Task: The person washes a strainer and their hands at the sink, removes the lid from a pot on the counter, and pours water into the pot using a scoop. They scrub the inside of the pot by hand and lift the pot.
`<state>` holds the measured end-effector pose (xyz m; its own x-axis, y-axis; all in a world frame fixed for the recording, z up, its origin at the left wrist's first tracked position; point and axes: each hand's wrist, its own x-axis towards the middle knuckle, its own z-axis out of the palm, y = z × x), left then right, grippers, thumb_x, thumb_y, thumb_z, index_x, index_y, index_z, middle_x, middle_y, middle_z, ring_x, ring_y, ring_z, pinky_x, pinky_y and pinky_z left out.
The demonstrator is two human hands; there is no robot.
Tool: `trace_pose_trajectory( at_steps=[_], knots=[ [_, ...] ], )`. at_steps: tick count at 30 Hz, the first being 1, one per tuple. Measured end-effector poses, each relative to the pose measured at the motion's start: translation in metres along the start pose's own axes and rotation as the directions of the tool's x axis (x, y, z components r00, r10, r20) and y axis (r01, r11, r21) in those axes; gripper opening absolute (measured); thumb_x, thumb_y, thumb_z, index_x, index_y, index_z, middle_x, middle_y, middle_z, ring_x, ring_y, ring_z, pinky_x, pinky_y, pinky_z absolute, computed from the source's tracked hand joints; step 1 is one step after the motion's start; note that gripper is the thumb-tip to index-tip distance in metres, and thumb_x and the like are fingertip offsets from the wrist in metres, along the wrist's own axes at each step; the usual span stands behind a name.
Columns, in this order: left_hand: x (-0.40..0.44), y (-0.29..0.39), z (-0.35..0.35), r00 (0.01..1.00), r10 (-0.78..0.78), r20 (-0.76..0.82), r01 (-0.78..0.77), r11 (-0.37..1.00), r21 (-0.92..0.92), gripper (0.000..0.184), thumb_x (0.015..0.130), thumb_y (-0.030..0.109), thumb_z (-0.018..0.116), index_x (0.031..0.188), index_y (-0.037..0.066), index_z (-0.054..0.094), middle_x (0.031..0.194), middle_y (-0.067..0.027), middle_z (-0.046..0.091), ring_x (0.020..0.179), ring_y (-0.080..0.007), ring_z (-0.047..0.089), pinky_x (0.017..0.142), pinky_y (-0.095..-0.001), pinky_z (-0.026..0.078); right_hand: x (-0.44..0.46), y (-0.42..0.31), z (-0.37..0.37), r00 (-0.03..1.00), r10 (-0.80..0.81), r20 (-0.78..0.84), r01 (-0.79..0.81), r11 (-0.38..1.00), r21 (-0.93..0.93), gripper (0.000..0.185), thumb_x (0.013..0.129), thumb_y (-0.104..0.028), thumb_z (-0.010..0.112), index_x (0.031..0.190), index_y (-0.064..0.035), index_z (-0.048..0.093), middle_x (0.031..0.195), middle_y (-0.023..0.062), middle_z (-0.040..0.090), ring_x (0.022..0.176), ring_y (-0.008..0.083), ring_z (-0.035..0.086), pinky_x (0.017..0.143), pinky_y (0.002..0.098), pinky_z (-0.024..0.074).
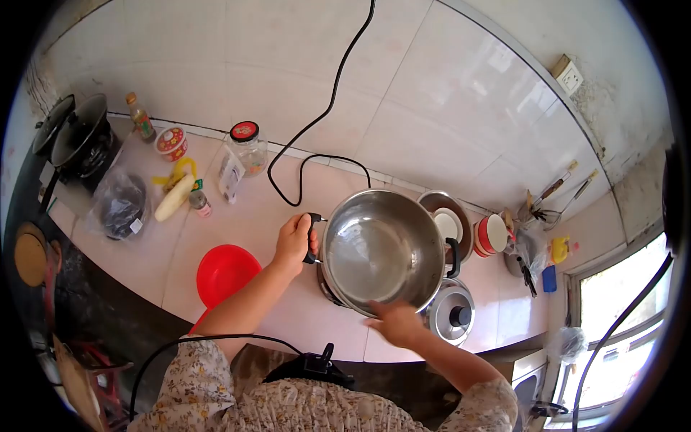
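A large stainless steel pot (381,248) stands tilted towards me in the middle of the counter, its shiny inside bare. My left hand (294,243) is closed around the pot's black left handle. At the near rim of the pot is my right hand (397,322), slightly blurred, with fingers apart and nothing seen in them. I cannot tell whether it touches the rim. Just right of that hand lies a steel lid (448,311) with a black knob. Behind the pot sits a steel bowl (436,203) holding white dishes.
Left of the pot are a red plastic bowl (227,275), a glass jar (249,150), a peeled pale vegetable (175,199) and a small bottle (201,204). Red-and-white bowls (491,235) stand to the right. A black cable (332,93) hangs down the tiled wall.
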<state>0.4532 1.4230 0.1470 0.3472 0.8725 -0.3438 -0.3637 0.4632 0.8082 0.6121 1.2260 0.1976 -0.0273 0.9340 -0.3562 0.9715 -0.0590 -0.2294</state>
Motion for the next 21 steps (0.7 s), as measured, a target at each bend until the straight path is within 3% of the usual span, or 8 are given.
trace_pose_trajectory(
  at_steps=[7, 9, 11, 12, 15, 16, 19, 21],
  knots=[
    [0.004, 0.002, -0.012, 0.998, -0.027, 0.051, 0.019, 0.989, 0.143, 0.021, 0.091, 0.029, 0.044, 0.092, 0.008, 0.045, 0.060, -0.0009, 0.044, 0.049, -0.0110, 0.043, 0.046, -0.0266, 0.038, 0.135, -0.036, -0.039, 0.998, -0.042, 0.046, 0.039, 0.998, 0.057, 0.040, 0.085, -0.039, 0.044, 0.100, -0.0047, 0.056, 0.089, 0.0165, 0.061, 0.077, 0.0345, 0.059, 0.068, 0.0437, 0.0464],
    [-0.001, 0.006, -0.011, 0.992, -0.076, 0.105, 0.068, 0.995, 0.070, 0.021, 0.091, 0.030, 0.045, 0.096, 0.009, 0.044, 0.061, -0.0010, 0.044, 0.050, -0.0116, 0.043, 0.045, -0.0277, 0.039, 0.156, 0.043, -0.014, 0.854, -0.352, -0.384, 0.346, 0.934, -0.087, 0.034, 0.083, -0.035, 0.047, 0.099, -0.0075, 0.058, 0.089, 0.0151, 0.061, 0.074, 0.0322, 0.060, 0.067, 0.0433, 0.0464],
    [-0.002, 0.008, -0.009, 0.989, -0.110, 0.098, 0.110, 0.994, 0.002, 0.022, 0.091, 0.029, 0.044, 0.098, 0.009, 0.043, 0.062, -0.0017, 0.045, 0.049, -0.0116, 0.043, 0.045, -0.0279, 0.040, 0.157, 0.125, 0.014, 0.999, -0.022, 0.049, 0.032, 0.973, -0.230, 0.030, 0.082, -0.030, 0.049, 0.101, -0.0086, 0.058, 0.091, 0.0129, 0.061, 0.072, 0.0301, 0.060, 0.067, 0.0414, 0.0467],
    [-0.003, 0.008, -0.010, 0.984, -0.154, 0.093, 0.160, 0.986, -0.055, 0.023, 0.091, 0.029, 0.043, 0.100, 0.008, 0.042, 0.063, -0.0024, 0.046, 0.048, -0.0117, 0.043, 0.044, -0.0281, 0.040, 0.150, 0.121, 0.022, 0.998, -0.024, 0.054, 0.037, 0.970, -0.238, 0.030, 0.082, -0.030, 0.049, 0.101, -0.0086, 0.058, 0.091, 0.0129, 0.061, 0.072, 0.0301, 0.060, 0.067, 0.0414, 0.0467],
    [-0.004, 0.012, -0.010, 0.978, -0.166, 0.125, 0.175, 0.982, -0.065, 0.022, 0.091, 0.028, 0.043, 0.101, 0.009, 0.041, 0.064, -0.0024, 0.045, 0.047, -0.0112, 0.042, 0.043, -0.0281, 0.040, 0.127, 0.090, 0.031, 0.590, -0.200, 0.782, -0.206, 0.899, 0.385, 0.029, 0.079, -0.024, 0.053, 0.099, -0.0041, 0.060, 0.081, 0.0113, 0.063, 0.070, 0.0248, 0.060, 0.067, 0.0380, 0.0473],
    [-0.006, 0.011, -0.009, 0.978, -0.169, 0.119, 0.178, 0.982, -0.069, 0.022, 0.091, 0.028, 0.043, 0.101, 0.009, 0.041, 0.064, -0.0024, 0.045, 0.047, -0.0112, 0.042, 0.043, -0.0281, 0.040, 0.129, 0.064, 0.018, 0.584, -0.202, 0.786, -0.206, 0.900, 0.384, 0.029, 0.079, -0.024, 0.053, 0.099, -0.0041, 0.060, 0.081, 0.0113, 0.063, 0.070, 0.0248, 0.060, 0.067, 0.0380, 0.0473],
    [-0.004, 0.013, -0.008, 0.983, -0.175, 0.063, 0.176, 0.984, -0.016, 0.021, 0.091, 0.028, 0.042, 0.098, 0.007, 0.042, 0.062, -0.0024, 0.044, 0.046, -0.0106, 0.040, 0.043, -0.0280, 0.039, 0.175, -0.032, -0.057, 0.895, -0.119, 0.430, 0.078, 0.991, 0.112, 0.027, 0.076, -0.019, 0.058, 0.095, -0.0010, 0.062, 0.083, 0.0099, 0.065, 0.076, 0.0245, 0.060, 0.070, 0.0326, 0.0474],
    [-0.004, 0.013, -0.009, 0.975, -0.193, 0.109, 0.193, 0.981, 0.015, 0.022, 0.092, 0.028, 0.041, 0.094, 0.006, 0.044, 0.061, -0.0021, 0.043, 0.046, -0.0102, 0.040, 0.042, -0.0274, 0.038, 0.232, 0.057, -0.056, 0.996, -0.054, 0.073, 0.046, 0.993, 0.106, 0.029, 0.076, -0.022, 0.058, 0.096, -0.0024, 0.062, 0.084, 0.0127, 0.064, 0.072, 0.0229, 0.061, 0.065, 0.0327, 0.0480]
  ],
)
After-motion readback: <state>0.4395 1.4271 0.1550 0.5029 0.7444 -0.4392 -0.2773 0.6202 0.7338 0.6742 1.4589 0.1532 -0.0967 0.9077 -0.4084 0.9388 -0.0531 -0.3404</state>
